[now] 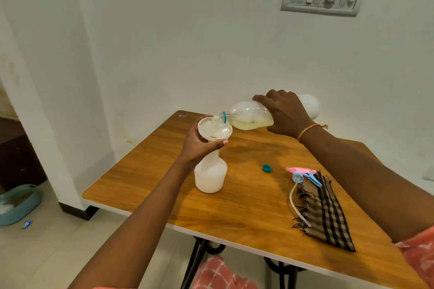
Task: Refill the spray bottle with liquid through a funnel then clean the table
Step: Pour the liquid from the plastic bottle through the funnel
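A white spray bottle (210,175) without its head stands upright on the wooden table (246,206). A white funnel (215,129) sits in its neck, and my left hand (199,145) grips the funnel's stem and rim. My right hand (285,115) holds a clear plastic bottle (249,116) tipped nearly flat, its mouth over the funnel. Pale yellowish liquid lies along the bottle's lower side and some has pooled in the funnel. The pink and blue spray head (303,175) with its white tube lies on the table to the right.
A teal cap (267,168) lies near the table's middle. A brown checked cloth (326,213) lies at the right, under the spray head's tube. A teal tub (18,204) stands on the floor at the left. White walls close the far side.
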Demonstrator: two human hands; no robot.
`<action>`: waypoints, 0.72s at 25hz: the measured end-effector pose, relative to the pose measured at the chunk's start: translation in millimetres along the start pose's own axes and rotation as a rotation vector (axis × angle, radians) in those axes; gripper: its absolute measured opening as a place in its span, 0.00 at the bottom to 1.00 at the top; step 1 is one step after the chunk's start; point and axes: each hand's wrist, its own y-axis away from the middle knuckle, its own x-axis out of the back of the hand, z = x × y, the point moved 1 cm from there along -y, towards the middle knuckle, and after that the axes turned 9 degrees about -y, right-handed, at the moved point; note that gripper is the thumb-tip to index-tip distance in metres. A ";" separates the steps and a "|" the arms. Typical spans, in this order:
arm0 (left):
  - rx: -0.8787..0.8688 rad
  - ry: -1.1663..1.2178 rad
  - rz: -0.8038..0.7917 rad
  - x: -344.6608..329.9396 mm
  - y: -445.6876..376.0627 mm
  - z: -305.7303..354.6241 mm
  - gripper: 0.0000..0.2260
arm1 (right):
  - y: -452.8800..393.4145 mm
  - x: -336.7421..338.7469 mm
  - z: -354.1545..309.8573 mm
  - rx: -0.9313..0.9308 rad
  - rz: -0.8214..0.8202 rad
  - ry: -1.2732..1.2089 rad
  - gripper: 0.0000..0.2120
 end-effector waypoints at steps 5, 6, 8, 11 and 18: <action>0.005 -0.004 0.011 -0.8 0.6 1.9 0.33 | -3.4 2.4 -0.8 0.002 0.017 0.004 0.40; 0.006 -0.006 0.012 -0.7 0.5 1.9 0.33 | -3.8 3.0 -1.0 0.003 0.022 0.006 0.40; 0.007 -0.007 0.010 0.0 0.2 1.1 0.34 | -4.6 4.1 -1.0 0.006 0.028 0.011 0.40; 0.008 0.003 0.007 0.4 0.3 0.5 0.34 | -5.2 4.7 -0.7 0.005 0.027 0.023 0.41; 0.002 0.038 0.010 -0.6 -0.3 4.3 0.33 | -7.8 3.9 2.2 0.009 0.026 0.037 0.41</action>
